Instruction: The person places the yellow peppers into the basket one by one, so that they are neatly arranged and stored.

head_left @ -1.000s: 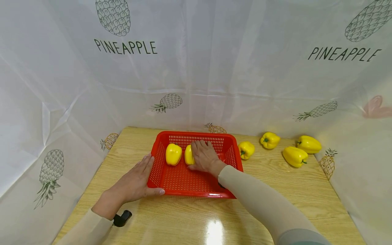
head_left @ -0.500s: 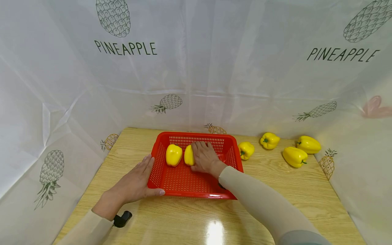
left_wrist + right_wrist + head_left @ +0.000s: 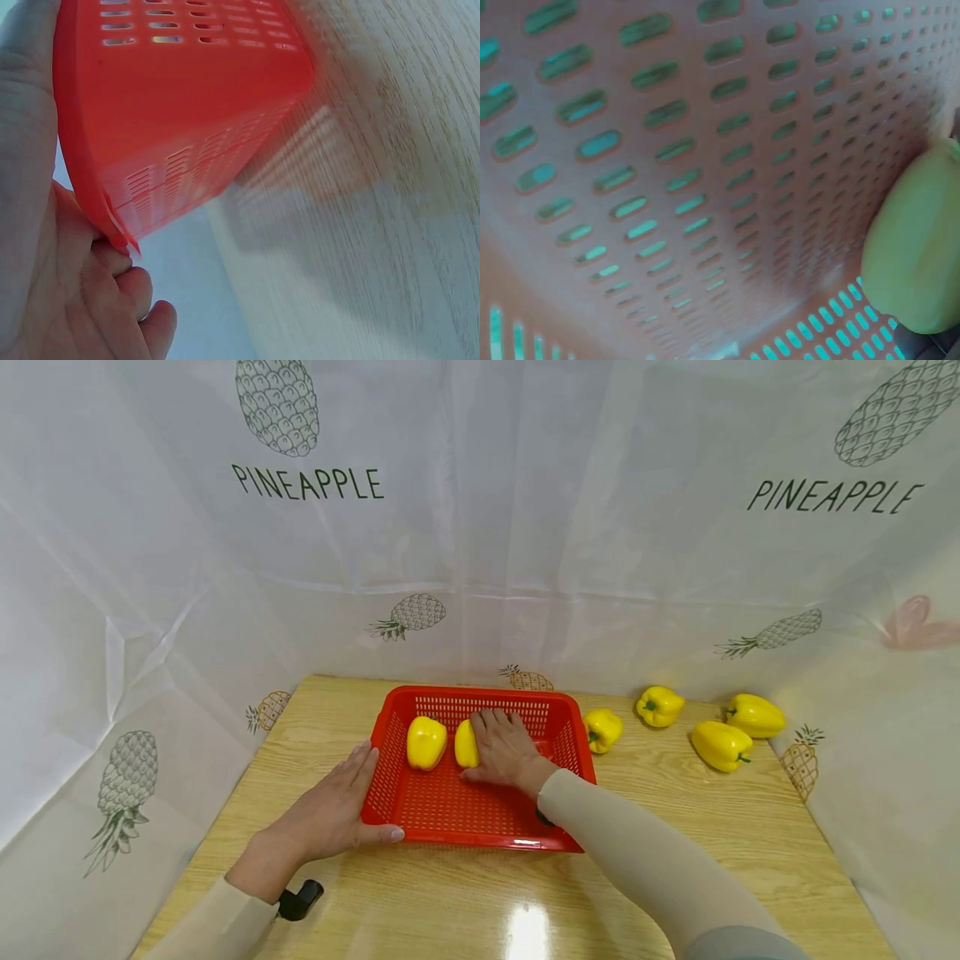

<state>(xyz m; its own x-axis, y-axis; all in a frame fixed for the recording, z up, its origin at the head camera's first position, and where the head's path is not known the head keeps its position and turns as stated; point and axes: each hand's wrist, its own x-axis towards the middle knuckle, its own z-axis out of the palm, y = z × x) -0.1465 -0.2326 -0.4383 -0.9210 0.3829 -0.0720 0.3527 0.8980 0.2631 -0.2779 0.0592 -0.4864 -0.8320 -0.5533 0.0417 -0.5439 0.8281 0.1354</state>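
A red plastic basket [image 3: 450, 814] with slotted walls stands on the table. My left hand [image 3: 322, 806] rests at its front left corner, thumb along the front rim and straight fingers against the left side; in the left wrist view its fingertips lie right at the rim. Inside the basket, my right hand [image 3: 504, 749] reaches over a yellow bell pepper [image 3: 466, 745] and holds it, covering its right part. The right wrist view shows a bell pepper [image 3: 915, 240] near the slotted wall, dark fingertips at its lower end. Another yellow bell pepper [image 3: 426, 743] stands to the left in the basket.
Outside the basket on the right lie a bell pepper [image 3: 603, 730] close to its wall, one [image 3: 660, 706] farther back, and two [image 3: 722, 745] side by side. A white pineapple-print curtain [image 3: 480, 552] borders the wooden table [image 3: 420, 902].
My right hand stays on the pepper in the basket; its thumb shifts slightly and the pepper moves a touch to the right. The left hand and the other peppers stay put.
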